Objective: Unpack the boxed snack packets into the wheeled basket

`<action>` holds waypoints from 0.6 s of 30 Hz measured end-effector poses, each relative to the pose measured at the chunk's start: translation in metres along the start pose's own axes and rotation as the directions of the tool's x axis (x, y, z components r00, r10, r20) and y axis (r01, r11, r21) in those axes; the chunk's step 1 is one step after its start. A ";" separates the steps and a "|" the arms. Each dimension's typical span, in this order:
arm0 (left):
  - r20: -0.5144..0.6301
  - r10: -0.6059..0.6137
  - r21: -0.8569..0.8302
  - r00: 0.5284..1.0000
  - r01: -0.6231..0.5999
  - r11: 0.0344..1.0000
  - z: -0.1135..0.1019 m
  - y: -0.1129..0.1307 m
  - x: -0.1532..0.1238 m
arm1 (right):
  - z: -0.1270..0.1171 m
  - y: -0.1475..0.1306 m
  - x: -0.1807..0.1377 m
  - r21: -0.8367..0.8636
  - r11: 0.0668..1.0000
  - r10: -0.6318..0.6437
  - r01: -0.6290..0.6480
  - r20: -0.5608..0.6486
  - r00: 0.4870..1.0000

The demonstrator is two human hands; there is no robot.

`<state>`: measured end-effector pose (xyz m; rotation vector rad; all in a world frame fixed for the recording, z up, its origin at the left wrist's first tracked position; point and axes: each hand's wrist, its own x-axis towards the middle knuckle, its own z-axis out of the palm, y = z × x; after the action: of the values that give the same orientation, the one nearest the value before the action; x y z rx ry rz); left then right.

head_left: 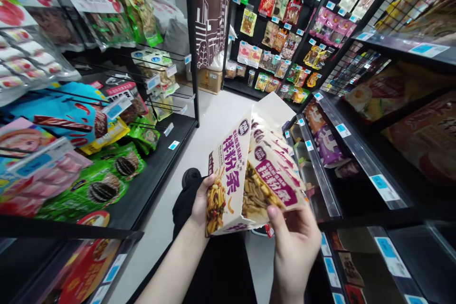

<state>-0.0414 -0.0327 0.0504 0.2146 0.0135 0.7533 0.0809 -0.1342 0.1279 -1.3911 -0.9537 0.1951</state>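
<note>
Glossy printed cardboard box (228, 175); shiny plastic snack packets (103, 185); matt black shelf (156, 171).

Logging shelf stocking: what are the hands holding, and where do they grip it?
The left hand holds the open white-and-purple cardboard snack carton by its near end; the right hand grips a front packet.

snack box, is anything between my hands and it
Nothing visible. The left hand grips the side of the snack box directly, and the right hand holds the front packet in it, thumb on its lower edge.
</note>
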 end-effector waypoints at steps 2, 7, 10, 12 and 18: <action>0.002 0.002 -0.003 1.000 -0.002 1.000 -0.004 0.001 -0.001 | -0.003 0.003 -0.001 0.040 0.999 0.023 -0.028 0.113 0.993; 0.025 0.050 0.009 0.998 -0.050 0.999 -0.004 -0.003 0.002 | -0.018 0.019 0.019 0.673 0.739 0.157 -0.043 -0.109 0.981; 0.080 0.069 0.010 0.994 -0.070 0.997 0.000 -0.006 0.004 | -0.036 0.040 0.040 0.976 0.110 0.039 -0.189 0.186 0.982; 0.110 0.049 0.011 0.993 -0.051 0.999 0.003 -0.006 0.004 | -0.049 0.059 0.049 0.922 -0.128 -0.131 -0.365 0.349 0.928; 0.171 0.046 0.037 0.984 -0.053 0.998 0.015 -0.003 0.004 | -0.085 0.104 0.050 0.593 0.790 0.084 -0.157 0.148 0.985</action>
<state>-0.0349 -0.0354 0.0651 0.3192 -0.1386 0.7826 0.2115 -0.1416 0.0678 -0.8458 -0.7953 0.6301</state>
